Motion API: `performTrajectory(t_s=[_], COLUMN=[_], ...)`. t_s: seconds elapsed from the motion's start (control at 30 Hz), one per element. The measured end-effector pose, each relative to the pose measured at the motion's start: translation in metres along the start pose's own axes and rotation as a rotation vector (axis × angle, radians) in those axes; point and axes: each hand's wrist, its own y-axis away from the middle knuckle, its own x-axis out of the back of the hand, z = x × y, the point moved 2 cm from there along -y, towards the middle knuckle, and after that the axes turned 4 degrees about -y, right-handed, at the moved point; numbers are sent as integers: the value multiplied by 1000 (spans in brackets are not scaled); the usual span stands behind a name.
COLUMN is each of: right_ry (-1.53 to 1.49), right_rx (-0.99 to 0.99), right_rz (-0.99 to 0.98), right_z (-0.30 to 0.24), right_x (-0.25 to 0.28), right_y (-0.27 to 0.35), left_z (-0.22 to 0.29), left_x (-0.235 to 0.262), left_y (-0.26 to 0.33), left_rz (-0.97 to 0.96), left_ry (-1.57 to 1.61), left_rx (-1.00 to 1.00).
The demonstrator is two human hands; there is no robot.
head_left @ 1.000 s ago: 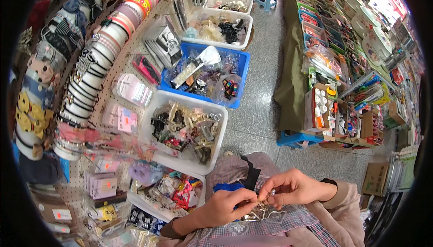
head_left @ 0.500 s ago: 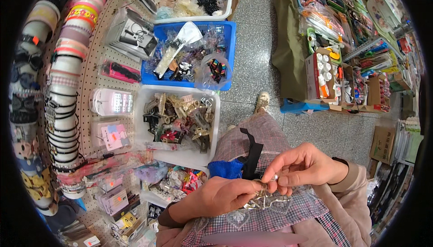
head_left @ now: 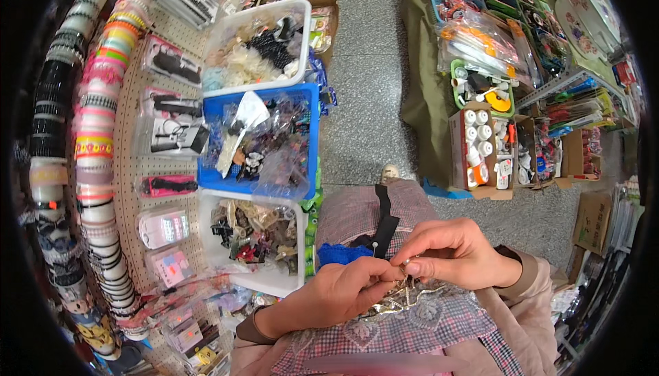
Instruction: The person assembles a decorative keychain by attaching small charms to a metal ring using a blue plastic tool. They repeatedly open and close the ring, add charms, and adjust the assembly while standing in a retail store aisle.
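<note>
Lower centre of the frame: we see both hands meet over the lap. Left hand (head_left: 343, 292) is curled narrow, fingertips pinching a small shiny metal piece (head_left: 405, 264). Right hand (head_left: 453, 252) pinches the same piece from the other side, fingers bent tight. The piece is mostly hidden by the fingertips; we cannot tell what kind of thing it is. Just below it sits a silvery bundle (head_left: 398, 295), half covered by the left hand, resting on checked cloth (head_left: 425, 324) with lace trim. The cloth is cut off by the bottom edge.

A black strap (head_left: 384, 221) runs down over the knee, near the hands. A blue lace bit (head_left: 340, 254) pokes out just beside the left hand.

Left of the hands: white bin (head_left: 264, 280) of mixed clips, contents too jumbled to sort. Above it a blue bin (head_left: 312, 139) with bagged items, then another white bin (head_left: 298, 12). Far left, stacked ribbon rolls (head_left: 93, 142) curve with the lens. Upper right, stalls of packaged goods (head_left: 494, 46), small and blurred. Grey floor (head_left: 371, 67) runs between.
</note>
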Motion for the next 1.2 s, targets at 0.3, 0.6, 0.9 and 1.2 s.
performTrajectory(t_s=[0.3, 0.6, 0.9, 1.2], right_ry=[241, 385, 130, 529], right_rx=[72, 294, -157, -41], right_rz=[-32, 13, -50, -181], right_z=[-39, -70, -125, -158], right_x=[52, 69, 83, 79], right_y=[-13, -60, -160, -245], left_z=[5, -14, -48, -83], left_x=[0, 33, 105, 156], left_y=[-64, -106, -149, -168], left_rz=[-19, 5, 135, 244], left_ry=[87, 77, 190, 347], left_rx=[118, 120, 114, 273])
